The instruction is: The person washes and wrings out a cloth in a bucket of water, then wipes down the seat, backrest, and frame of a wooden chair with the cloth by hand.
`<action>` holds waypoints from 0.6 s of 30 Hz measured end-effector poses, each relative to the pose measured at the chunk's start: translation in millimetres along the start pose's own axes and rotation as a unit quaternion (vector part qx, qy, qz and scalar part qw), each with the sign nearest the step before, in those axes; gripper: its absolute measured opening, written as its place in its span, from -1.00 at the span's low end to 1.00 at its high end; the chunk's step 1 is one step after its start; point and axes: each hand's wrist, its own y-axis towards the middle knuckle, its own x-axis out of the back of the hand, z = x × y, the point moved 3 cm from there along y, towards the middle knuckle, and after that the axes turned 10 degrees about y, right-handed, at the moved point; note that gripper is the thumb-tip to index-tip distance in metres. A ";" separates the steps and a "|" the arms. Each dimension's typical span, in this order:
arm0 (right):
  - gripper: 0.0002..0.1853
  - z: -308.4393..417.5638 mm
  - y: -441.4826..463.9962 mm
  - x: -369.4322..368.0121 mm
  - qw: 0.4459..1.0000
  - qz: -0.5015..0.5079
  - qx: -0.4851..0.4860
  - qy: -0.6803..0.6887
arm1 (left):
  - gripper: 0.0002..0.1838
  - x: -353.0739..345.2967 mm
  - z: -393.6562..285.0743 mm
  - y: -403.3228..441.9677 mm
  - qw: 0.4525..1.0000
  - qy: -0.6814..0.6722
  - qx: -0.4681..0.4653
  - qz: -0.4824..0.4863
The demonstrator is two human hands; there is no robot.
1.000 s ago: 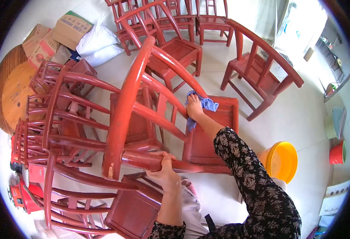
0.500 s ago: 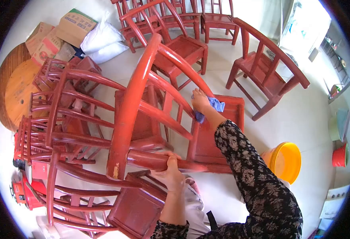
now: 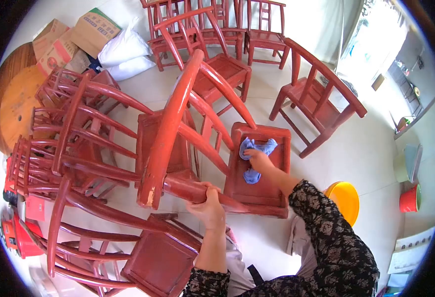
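A red wooden chair [image 3: 178,119] stands right in front of me, its backrest nearest the camera. My left hand [image 3: 208,209] is wrapped round the lower post of its backrest. On the chair's seat [image 3: 272,190], my right hand [image 3: 258,159] presses a crumpled blue cloth [image 3: 264,147] against the wood, with part of the cloth showing below the fingers. The finger ends of the right hand are partly hidden in the cloth. Bare wood shows at the chipped end of the chair's top rail.
More red chairs stand left [image 3: 91,143], at the back [image 3: 267,37] and at the right [image 3: 321,99]. A yellow bucket [image 3: 343,200] is by my right arm. Cardboard boxes [image 3: 96,32], white sacks [image 3: 126,54] and a round wooden tabletop [image 3: 17,109] lie at the far left.
My right hand has moved with the blue cloth from the backrest's base at the seat edge onto the middle of the seat. My left hand keeps its hold on the chair.
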 end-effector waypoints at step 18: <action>-0.57 5.4 58.1 -4.8 0.991 0.100 0.069 0.048 | -0.85 -2.2 -1.9 0.4 1.000 -0.006 -0.028 -0.009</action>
